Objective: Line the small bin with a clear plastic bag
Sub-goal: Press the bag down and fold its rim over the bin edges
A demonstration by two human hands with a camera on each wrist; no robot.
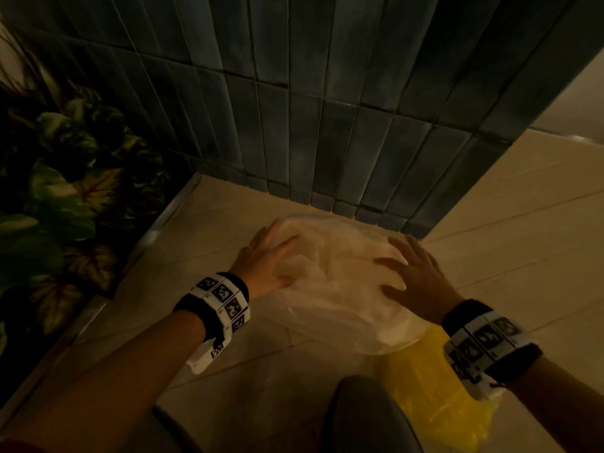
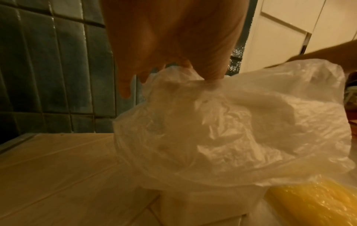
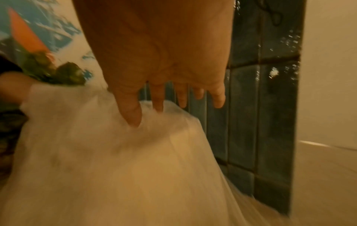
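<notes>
A crumpled clear plastic bag is draped over the small bin on the floor and hides its top in the head view. The left wrist view shows the bag hanging over the bin's white wall. My left hand lies on the bag's left side with straight fingers, its thumb pressing into a fold. On the bag's right side rests my right hand, fingers spread. In the blurred right wrist view, that hand's thumb and forefinger touch the plastic.
A yellow plastic bag lies on the floor just in front of the bin, under my right wrist. Directly behind the bin is a dark tiled wall. Leafy plants fill the left side. My knee is at the bottom.
</notes>
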